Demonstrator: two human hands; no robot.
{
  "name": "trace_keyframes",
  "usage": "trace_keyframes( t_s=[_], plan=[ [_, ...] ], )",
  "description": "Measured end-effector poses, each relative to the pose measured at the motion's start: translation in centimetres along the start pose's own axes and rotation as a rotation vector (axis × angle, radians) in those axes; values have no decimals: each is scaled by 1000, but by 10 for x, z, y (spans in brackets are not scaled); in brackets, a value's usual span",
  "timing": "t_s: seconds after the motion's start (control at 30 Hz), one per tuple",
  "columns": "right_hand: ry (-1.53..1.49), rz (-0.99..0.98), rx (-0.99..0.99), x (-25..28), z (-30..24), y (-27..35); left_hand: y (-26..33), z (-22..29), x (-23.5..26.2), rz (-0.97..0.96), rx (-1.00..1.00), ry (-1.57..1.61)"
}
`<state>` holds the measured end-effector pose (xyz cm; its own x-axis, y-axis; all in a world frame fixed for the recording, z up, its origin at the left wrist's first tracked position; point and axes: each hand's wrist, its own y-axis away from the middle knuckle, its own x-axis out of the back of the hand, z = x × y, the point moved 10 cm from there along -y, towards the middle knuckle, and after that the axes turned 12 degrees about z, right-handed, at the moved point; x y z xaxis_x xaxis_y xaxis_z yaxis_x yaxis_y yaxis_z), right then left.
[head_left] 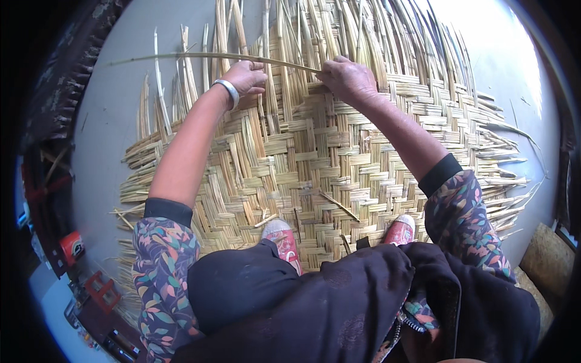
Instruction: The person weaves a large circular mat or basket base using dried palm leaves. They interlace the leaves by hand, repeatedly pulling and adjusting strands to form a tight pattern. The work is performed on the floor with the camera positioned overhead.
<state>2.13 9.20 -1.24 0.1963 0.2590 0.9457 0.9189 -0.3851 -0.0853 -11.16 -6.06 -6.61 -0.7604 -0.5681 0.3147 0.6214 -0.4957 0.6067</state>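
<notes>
A long, thin greenish reed strip [209, 55] stretches sideways over the far part of a woven reed mat [357, 175]. My right hand [348, 78] is closed on the strip's right end, just above the mat's weave. Further left, my left hand [244, 78], with a pale bangle [228, 92] at the wrist, has its fingers bent against the same strip, which crosses at its far side. Its fingertips point right, and their exact grip is partly hidden. Below both hands lies the mat's over-and-under pattern of flat, pale yellow strips.
Loose reed ends [417, 42] fan out beyond the hands and along the mat's sides. My red shoes [284, 242] rest on the mat near short reed scraps [339, 207]. A red stool-like frame [101, 291] stands at lower left; brown boards [548, 257] are at right.
</notes>
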Motion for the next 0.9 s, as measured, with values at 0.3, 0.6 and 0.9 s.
trace_keyframes(
  t_s=[0.3,0.6,0.9],
  plan=[
    [-120,182,-162,21,11,6,-11,54,-24,32,6,45],
    [-395,190,-401,18,38,8,-43,40,-55,-57,69,280],
    [-402,150,-450,2,45,8,-36,44,-60,-86,113,550]
  ],
)
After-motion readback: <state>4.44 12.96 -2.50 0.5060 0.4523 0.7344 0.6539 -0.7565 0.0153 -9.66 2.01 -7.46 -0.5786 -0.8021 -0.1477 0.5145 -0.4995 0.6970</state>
